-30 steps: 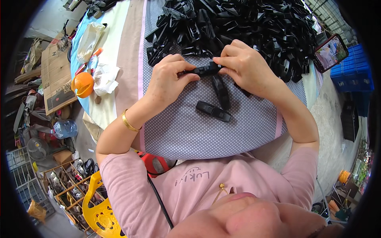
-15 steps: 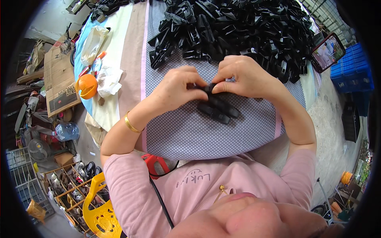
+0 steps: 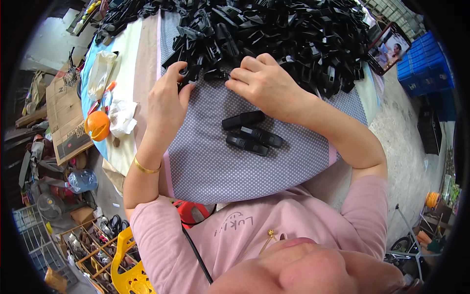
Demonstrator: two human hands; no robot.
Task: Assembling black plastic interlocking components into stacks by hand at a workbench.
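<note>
Heap ahead, three parts nearer the body

The left hand has thumb and forefinger spread at the heap's left edge, perhaps to fit around a piece; the right hand curls its fingers by the near edge, and whether they pinch anything I cannot tell; the parts lie side by side on the cloth, presumably to avoid mixing with the heap

Pile behind three parts, fruit left
</note>
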